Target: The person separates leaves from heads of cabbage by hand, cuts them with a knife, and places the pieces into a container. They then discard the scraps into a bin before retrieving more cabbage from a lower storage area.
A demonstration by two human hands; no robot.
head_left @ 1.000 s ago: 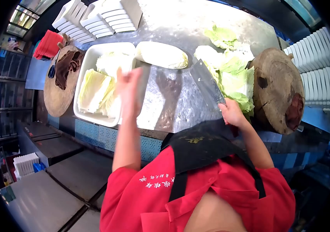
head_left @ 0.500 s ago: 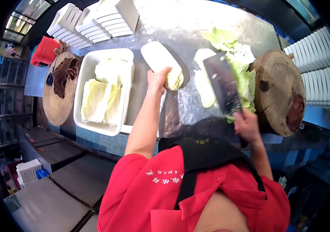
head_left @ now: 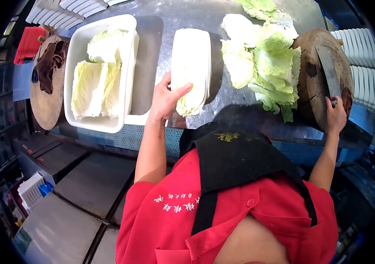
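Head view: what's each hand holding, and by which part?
Left hand grips the halved cabbage at its near end. Right hand holds the cleaver by its handle, blade resting on the wooden chopping block.

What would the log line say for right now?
left hand: gripping napa cabbage on steel counter | right hand: holding cleaver over wooden chopping block | white tub: cabbage pieces

Left hand on cabbage, right hand on cleaver.
Left hand [head_left: 164, 99] grips napa cabbage [head_left: 190, 66] on steel counter [head_left: 222, 94]; right hand [head_left: 336, 116] holds cleaver [head_left: 328, 70] over round chopping block [head_left: 313, 83].
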